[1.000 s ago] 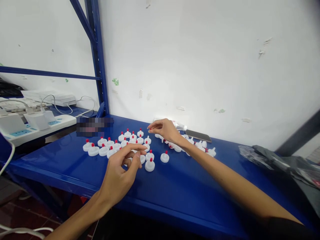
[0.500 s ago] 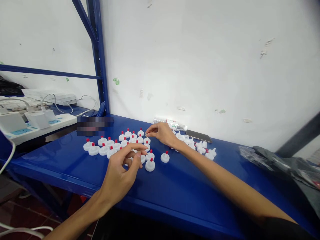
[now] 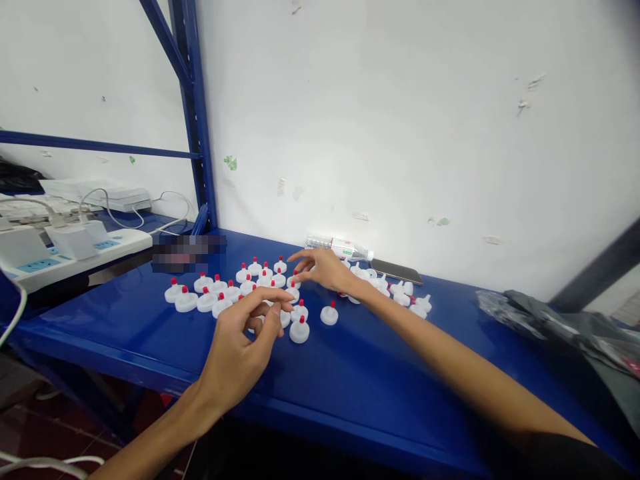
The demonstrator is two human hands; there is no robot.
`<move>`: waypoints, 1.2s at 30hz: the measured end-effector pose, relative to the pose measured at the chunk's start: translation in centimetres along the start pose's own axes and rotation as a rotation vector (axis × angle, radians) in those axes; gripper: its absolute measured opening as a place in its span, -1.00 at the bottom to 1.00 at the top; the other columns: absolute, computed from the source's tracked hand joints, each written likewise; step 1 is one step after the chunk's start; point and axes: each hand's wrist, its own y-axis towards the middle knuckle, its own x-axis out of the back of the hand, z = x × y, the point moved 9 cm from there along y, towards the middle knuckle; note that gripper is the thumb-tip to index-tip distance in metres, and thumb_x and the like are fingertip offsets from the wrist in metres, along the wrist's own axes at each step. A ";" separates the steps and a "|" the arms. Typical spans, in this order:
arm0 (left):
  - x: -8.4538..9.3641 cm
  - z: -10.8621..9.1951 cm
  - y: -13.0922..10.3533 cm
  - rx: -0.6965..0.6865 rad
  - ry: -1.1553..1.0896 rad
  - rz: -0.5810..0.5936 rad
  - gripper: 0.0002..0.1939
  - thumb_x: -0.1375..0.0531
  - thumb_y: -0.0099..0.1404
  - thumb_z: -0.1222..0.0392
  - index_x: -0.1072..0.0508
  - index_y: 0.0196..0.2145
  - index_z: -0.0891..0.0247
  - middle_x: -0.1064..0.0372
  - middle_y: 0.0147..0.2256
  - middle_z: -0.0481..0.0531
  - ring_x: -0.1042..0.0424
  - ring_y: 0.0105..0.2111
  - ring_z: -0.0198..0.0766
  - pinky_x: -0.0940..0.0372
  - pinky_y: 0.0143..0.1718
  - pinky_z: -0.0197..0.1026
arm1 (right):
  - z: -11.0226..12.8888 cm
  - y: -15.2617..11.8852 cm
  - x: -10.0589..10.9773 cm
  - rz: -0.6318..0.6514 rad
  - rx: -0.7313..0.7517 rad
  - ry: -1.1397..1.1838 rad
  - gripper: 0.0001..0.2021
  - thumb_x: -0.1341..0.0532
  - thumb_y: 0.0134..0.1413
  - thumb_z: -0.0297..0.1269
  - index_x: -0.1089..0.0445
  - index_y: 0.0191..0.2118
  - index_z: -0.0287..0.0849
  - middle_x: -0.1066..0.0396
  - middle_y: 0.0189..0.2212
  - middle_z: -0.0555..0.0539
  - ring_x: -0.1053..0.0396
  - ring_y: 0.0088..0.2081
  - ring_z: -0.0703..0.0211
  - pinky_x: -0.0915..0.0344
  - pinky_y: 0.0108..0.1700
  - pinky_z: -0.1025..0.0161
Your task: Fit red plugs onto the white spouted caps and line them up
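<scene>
At the near side, the left hand (image 3: 243,347) is held above the blue table (image 3: 350,387) with its fingers loosely curled; whether anything small is gripped in it cannot be told. Beneath and around it, white nozzle caps with red tips (image 3: 299,331) are stood on their broad bases, which seemingly lets them be balanced upright with the tips within easy reach. One, a lone red-tipped cap (image 3: 329,315), is set apart to the right.

Farther back, the right hand (image 3: 325,269) is opened, its thumb and forefinger parted beside a red-tipped cap at the group's edge; no grip is seen. To its right, loose nozzle caps (image 3: 400,295) are heaped, some tilted, apparently because no order is needed there. Behind them, a phone (image 3: 397,271) is laid flat and a clear bottle (image 3: 350,250) is rested on its side near the wall (image 3: 400,133), presumably out of the hands' way.
</scene>
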 end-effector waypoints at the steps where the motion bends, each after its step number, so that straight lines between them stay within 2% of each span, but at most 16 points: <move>1: 0.0 0.0 0.0 0.001 0.000 -0.001 -0.84 -0.11 0.46 0.19 -0.50 -0.13 0.16 -0.49 -0.28 -0.07 -0.46 -0.47 -0.39 -0.34 -0.43 -0.32 | -0.1 -0.1 0.6 0.001 -0.010 -0.035 -0.65 -0.43 0.14 -0.22 -0.54 0.05 -0.12 -0.63 -0.21 -0.03 -0.57 -0.21 0.19 -0.41 -0.16 0.32; 4: 0.1 0.1 -0.1 0.006 0.006 -0.003 -0.84 -0.11 0.46 0.19 -0.51 -0.13 0.15 -0.49 -0.27 -0.07 -0.46 -0.46 -0.39 -0.33 -0.44 -0.33 | -1.2 -0.4 2.8 -0.007 -0.083 -0.189 -0.83 -0.31 0.28 -0.23 -0.59 -0.09 -0.14 -0.62 -0.16 -0.10 -0.54 -0.13 0.12 -0.37 -0.10 0.26; 6: 0.0 0.1 -0.1 0.009 0.015 -0.001 -0.83 -0.11 0.46 0.19 -0.51 -0.13 0.14 -0.49 -0.28 -0.08 -0.45 -0.48 -0.39 -0.32 -0.44 -0.33 | -2.5 -0.7 3.7 0.016 -0.157 -0.302 -0.89 -0.35 0.21 -0.29 -0.61 -0.19 -0.18 -0.61 -0.22 -0.16 -0.54 -0.14 0.01 -0.36 -0.12 0.19; 10: 0.0 0.0 0.0 0.003 0.017 -0.003 -0.83 -0.11 0.46 0.18 -0.50 -0.14 0.16 -0.49 -0.29 -0.06 -0.45 -0.49 -0.39 -0.33 -0.45 -0.32 | -4.6 -1.3 3.3 0.112 -0.230 -0.424 -0.81 -0.48 0.01 -0.28 -0.62 -0.21 -0.17 -0.61 -0.29 -0.17 -0.54 -0.22 -0.03 -0.34 -0.21 0.20; 15: 0.1 -0.1 -0.1 -0.014 0.007 -0.004 -0.83 -0.11 0.47 0.17 -0.50 -0.14 0.20 -0.49 -0.29 -0.03 -0.44 -0.48 -0.37 -0.35 -0.44 -0.31 | -4.8 -1.1 3.1 0.117 -0.195 -0.428 -0.89 -0.46 0.05 -0.28 -0.61 -0.29 -0.15 -0.62 -0.27 -0.14 -0.52 -0.23 0.01 -0.30 -0.27 0.22; 18: 0.1 0.0 -0.1 -0.006 0.012 0.000 -0.83 -0.11 0.47 0.17 -0.50 -0.12 0.18 -0.49 -0.28 -0.02 -0.45 -0.46 -0.37 -0.35 -0.46 -0.31 | -3.5 -1.0 4.7 0.085 -0.146 -0.386 -0.88 -0.40 0.14 -0.22 -0.62 -0.30 -0.16 -0.63 -0.29 -0.14 -0.51 -0.27 0.04 -0.29 -0.29 0.21; 20: 0.2 -0.1 0.0 -0.014 0.043 -0.025 -0.84 -0.14 0.46 0.18 -0.50 -0.09 0.15 -0.48 -0.26 -0.02 -0.45 -0.46 -0.37 -0.33 -0.50 -0.33 | -1.8 -1.3 5.8 0.086 -0.103 -0.317 -0.80 -0.33 0.23 -0.16 -0.63 -0.31 -0.16 -0.62 -0.34 -0.11 -0.49 -0.33 0.11 -0.28 -0.33 0.23; 22: 0.4 -0.5 0.1 -0.059 0.095 -0.061 -0.78 -0.21 0.42 0.19 -0.50 0.00 0.11 -0.45 -0.09 0.03 -0.46 -0.42 -0.38 -0.28 -0.57 -0.36 | 1.0 -2.3 6.4 0.129 -0.035 -0.163 -0.71 -0.24 0.30 -0.10 -0.63 -0.32 -0.16 -0.61 -0.38 -0.07 -0.45 -0.41 0.20 -0.25 -0.39 0.26; 25: -0.1 -1.3 0.2 -0.147 0.145 -0.048 -0.54 -0.31 0.34 0.19 -0.43 0.18 -0.01 -0.27 0.18 0.09 -0.48 -0.31 -0.37 -0.27 -0.64 -0.40 | 6.2 -4.9 6.1 0.252 0.067 0.094 -0.67 -0.21 0.31 -0.03 -0.64 -0.26 -0.13 -0.61 -0.37 -0.02 -0.41 -0.41 0.26 -0.23 -0.39 0.30; 27: -0.7 -1.6 0.1 -0.194 0.145 0.011 -0.52 -0.32 0.34 0.21 -0.43 0.19 -0.05 -0.32 0.14 0.05 -0.47 -0.28 -0.36 -0.30 -0.60 -0.42 | 9.1 -6.8 5.4 0.332 0.093 0.174 -0.68 -0.22 0.30 -0.03 -0.64 -0.24 -0.12 -0.60 -0.38 -0.01 -0.40 -0.43 0.28 -0.22 -0.42 0.31; 29: -1.0 -2.0 -0.3 -0.251 0.140 0.045 -0.57 -0.32 0.34 0.24 -0.47 0.13 -0.05 -0.44 0.00 0.01 -0.46 -0.30 -0.36 -0.30 -0.58 -0.42 | 10.7 -8.1 5.1 0.333 0.081 0.183 -0.65 -0.21 0.32 -0.01 -0.64 -0.27 -0.12 -0.56 -0.46 0.01 -0.34 -0.49 0.29 -0.18 -0.46 0.31; 32: -0.8 -2.4 -1.0 -0.324 0.148 0.029 -0.59 -0.33 0.31 0.29 -0.49 0.09 0.00 -0.51 -0.14 -0.02 -0.46 -0.33 -0.35 -0.27 -0.60 -0.42 | 10.7 -9.1 5.6 0.255 0.037 0.162 -0.62 -0.16 0.35 0.02 -0.64 -0.27 -0.08 -0.57 -0.46 0.01 -0.37 -0.49 0.25 -0.19 -0.47 0.30; 34: -0.6 -2.3 -1.1 -0.327 0.171 0.014 -0.60 -0.34 0.30 0.29 -0.49 0.07 0.04 -0.52 -0.16 -0.01 -0.48 -0.34 -0.33 -0.26 -0.61 -0.41 | 8.9 -9.4 7.1 0.131 0.000 0.043 -0.65 -0.16 0.36 0.01 -0.64 -0.22 -0.05 -0.60 -0.40 -0.01 -0.42 -0.46 0.20 -0.21 -0.44 0.28; 36: -0.7 -2.0 -1.0 -0.290 0.214 0.014 -0.64 -0.33 0.29 0.25 -0.49 0.04 0.09 -0.52 -0.20 0.00 -0.49 -0.37 -0.32 -0.25 -0.62 -0.39 | 6.1 -10.1 9.6 -0.037 -0.046 -0.190 -0.72 -0.21 0.32 -0.06 -0.63 -0.21 -0.05 -0.61 -0.39 -0.06 -0.45 -0.44 0.14 -0.22 -0.40 0.24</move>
